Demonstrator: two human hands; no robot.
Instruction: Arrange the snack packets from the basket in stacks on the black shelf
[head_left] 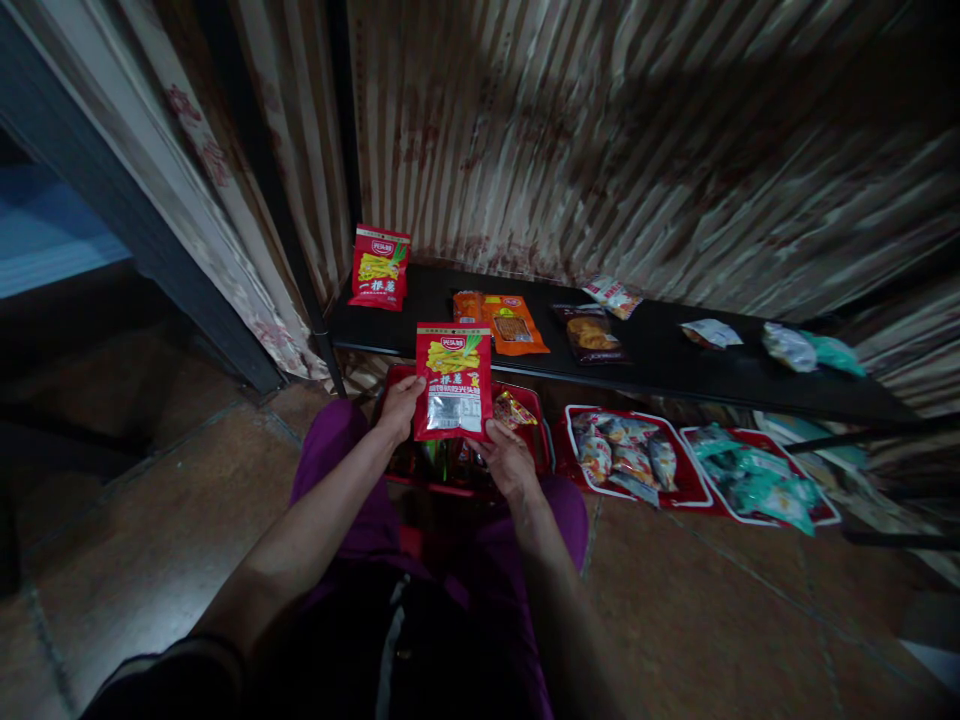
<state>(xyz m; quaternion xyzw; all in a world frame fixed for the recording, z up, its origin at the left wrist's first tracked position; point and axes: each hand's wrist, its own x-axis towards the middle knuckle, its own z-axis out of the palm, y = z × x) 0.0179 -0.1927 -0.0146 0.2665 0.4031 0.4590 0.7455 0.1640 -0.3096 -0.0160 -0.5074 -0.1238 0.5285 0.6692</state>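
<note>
Red packet [454, 380]: frame centre | Left hand [400, 408]: fingers grasping its left edge | Right hand [511, 460]: fingers grasping its lower right corner | Similar packet [380, 268]: on black shelf [656, 345], upper left of centre

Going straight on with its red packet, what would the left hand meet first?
Likely the orange packet on the black shelf, though the left hand, gripping the red packet, might catch the shelf's edge; depth is unclear.
</note>
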